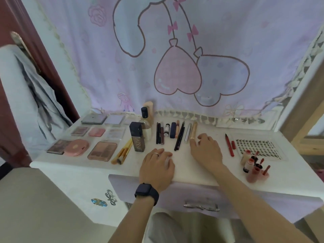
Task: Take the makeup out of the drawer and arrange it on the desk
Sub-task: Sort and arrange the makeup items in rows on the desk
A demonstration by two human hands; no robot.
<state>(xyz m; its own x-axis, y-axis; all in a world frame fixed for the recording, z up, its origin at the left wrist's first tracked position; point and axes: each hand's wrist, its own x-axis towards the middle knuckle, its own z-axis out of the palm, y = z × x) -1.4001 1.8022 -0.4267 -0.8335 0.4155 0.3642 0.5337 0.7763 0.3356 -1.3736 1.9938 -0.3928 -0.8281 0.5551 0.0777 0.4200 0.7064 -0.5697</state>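
Makeup lies in rows on the white desk [192, 174]. Several palettes and compacts [102, 150] fill the left side, with brushes [122, 151] beside them. A dark foundation bottle [137, 136] stands near the middle. Pencils and tubes [175, 134] lie in a row behind my hands. My left hand [157, 168], with a ring and a dark wristwatch, rests flat on the desk. My right hand [205, 148] lies flat too, its fingertips touching a gold tube [193, 130]. Neither holds anything. The drawer [201, 197] below is closed.
Red lip pencils [229, 145], a lash tray [257, 146] and small red lip bottles [254, 167] occupy the right side. A cartoon curtain [175, 58] hangs behind the desk. Grey cloth [35, 102] drapes at the left. Two decorative handles [105, 200] sit on the left cabinet front.
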